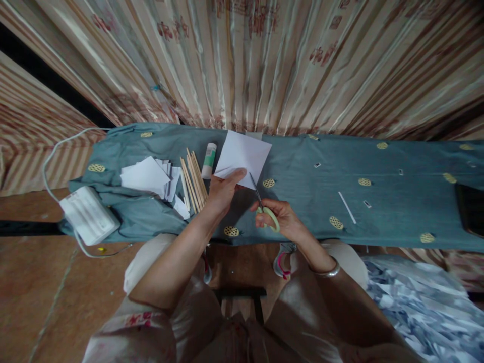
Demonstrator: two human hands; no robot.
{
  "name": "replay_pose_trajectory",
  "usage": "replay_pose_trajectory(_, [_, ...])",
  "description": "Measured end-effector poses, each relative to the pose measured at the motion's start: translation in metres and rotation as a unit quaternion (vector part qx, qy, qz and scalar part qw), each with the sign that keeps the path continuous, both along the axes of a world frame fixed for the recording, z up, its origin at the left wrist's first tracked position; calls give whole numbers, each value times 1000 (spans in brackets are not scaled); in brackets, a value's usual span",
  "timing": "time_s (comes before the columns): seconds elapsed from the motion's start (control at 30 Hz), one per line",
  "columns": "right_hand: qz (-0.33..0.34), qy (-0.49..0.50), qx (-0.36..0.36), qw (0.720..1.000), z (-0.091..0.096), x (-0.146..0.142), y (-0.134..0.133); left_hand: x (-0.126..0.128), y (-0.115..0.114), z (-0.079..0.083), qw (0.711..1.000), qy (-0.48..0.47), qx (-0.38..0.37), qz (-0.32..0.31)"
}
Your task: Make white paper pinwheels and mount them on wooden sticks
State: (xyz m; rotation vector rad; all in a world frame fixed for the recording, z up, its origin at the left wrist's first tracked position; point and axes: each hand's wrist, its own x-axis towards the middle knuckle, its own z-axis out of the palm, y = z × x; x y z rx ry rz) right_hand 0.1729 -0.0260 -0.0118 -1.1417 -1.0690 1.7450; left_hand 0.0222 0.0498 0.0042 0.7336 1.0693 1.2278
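Observation:
My left hand [224,190] pinches the lower edge of a white paper square [244,156] and holds it up over the blue-grey cloth [397,201] on the table. My right hand [284,218] grips small scissors [264,209] with pale green handles. Their blades point up at the paper's lower right edge, touching or almost touching it. A silver bangle sits on my right wrist.
Left of my hands lie a bundle of wooden sticks [193,179], a glue stick [208,160] and a pile of white paper pieces [151,177]. A white power strip [88,214] with a cord rests on the table's left end. A thin paper strip [347,207] lies to the right. Crumpled paper [423,307] covers the floor.

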Motion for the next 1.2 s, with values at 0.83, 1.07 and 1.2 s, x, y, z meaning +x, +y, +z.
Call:
replay_pose_trajectory(0.83, [-23,-16,-7,1000,-8,1,1,1,-3,-6,997,72,36,-13])
replay_pose_trajectory(1.07, [-36,-22,-13,999,-8,1,1,3,-4,-6,996,83,39,-20])
replay_pose_trajectory(1.2, [-39,-15,-21,999,-8,1,1,3,-3,-7,996,75,48,-23])
